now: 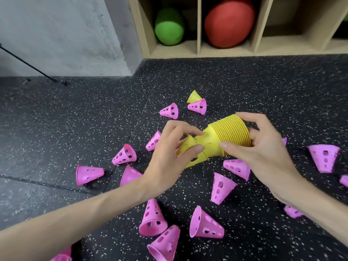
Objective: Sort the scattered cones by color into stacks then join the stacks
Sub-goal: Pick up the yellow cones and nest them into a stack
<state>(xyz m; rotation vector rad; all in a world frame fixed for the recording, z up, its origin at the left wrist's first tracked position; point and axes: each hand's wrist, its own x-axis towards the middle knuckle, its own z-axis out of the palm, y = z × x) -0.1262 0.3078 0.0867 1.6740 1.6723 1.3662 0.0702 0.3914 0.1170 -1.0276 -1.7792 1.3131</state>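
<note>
My right hand (258,147) grips a stack of yellow cones (227,136), held sideways above the floor with its tip pointing left. My left hand (169,157) holds a single yellow cone (190,147) over the stack's tip. One loose yellow cone (194,96) lies farther back, touching a pink cone (198,106). Several pink cones with holes lie scattered on their sides around and below my hands, for example a pink cone (88,174) at the left and a pink cone (323,157) at the right.
The floor is black speckled rubber (263,87). A wooden shelf unit (199,44) stands at the back, holding a green roller (168,27) and a red ball (228,21). A grey concrete wall (66,34) stands at the back left, with a thin black rod (28,65) leaning by it.
</note>
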